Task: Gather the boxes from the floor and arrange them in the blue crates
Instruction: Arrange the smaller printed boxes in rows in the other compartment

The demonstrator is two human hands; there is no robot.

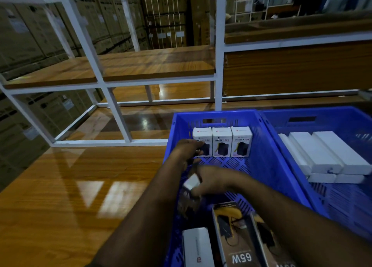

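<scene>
1. The setting is a warehouse: stacked cartons [30, 41] fill the upper left of the frame behind a white metal rack [112, 81] with wood shelves, and a glossy wood floor [60, 186] spreads across the lower left.
2. The left hand [191, 148] reaches into the near blue crate [267, 166] at centre frame. Its fingers touch the leftmost of three upright boxes [222, 142] standing in a row against the crate's far wall. Whether the fingers grip that box or only press it is unclear.
3. Those three boxes read "HALLEY 20K", with a small red logo on each top.
4. The right hand [209, 182] crosses just below the left, lower centre, pinching a small white box [192, 183] between thumb and fingers. The picture is blurred there, so the box's writing is unreadable.
5. The key relation: the held box sits nearer the camera than the row, with bare crate floor between. The row lies up-frame from the right fingers. Setting the box down in line likely means moving it away from the body, upright like the others.
6. At the bottom edge, inside the same crate, lie long boxes [239, 238] with their long axes running toward the camera. One reads "65W" upside down, and a white one [198, 248] beside it carries a red logo.
7. At right, a second crate [342, 124] holds plain white boxes [326, 156] lying flat, stacked in two layers.
</scene>
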